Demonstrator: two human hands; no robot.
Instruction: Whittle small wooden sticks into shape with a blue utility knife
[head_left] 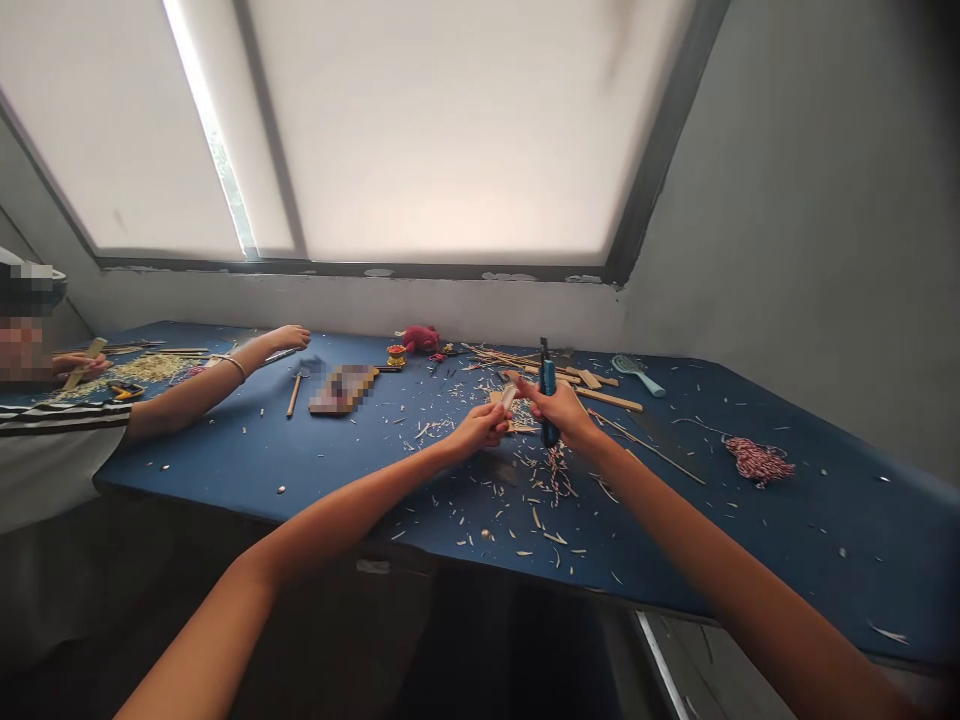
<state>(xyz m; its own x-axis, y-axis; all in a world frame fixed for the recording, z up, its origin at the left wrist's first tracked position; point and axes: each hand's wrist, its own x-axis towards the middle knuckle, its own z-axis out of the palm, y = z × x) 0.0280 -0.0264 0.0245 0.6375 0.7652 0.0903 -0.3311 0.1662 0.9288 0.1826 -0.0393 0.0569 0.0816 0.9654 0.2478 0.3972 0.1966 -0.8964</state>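
Observation:
Near the middle of the blue table, my left hand point(484, 428) is closed on a small pale wooden piece point(509, 397), which points up and to the right. My right hand point(561, 410) is wrapped round a blue-handled cutter point(549, 385) held upright, its dark tip at the top. The fingers of my right hand are close to the upper end of the wooden piece; whether they touch it I cannot tell. Thin wood shavings point(555, 538) lie beneath and in front of both hands. Behind them are several wooden strips point(611, 398).
On the blue table point(360, 465), a hairbrush point(639, 375) and red-white string point(759, 460) lie right. A phone-like object point(343, 390), a small hammer point(294, 395) and a dark red toy point(421, 338) are left and behind. Another person's arm point(202, 388) reaches over the table's left side.

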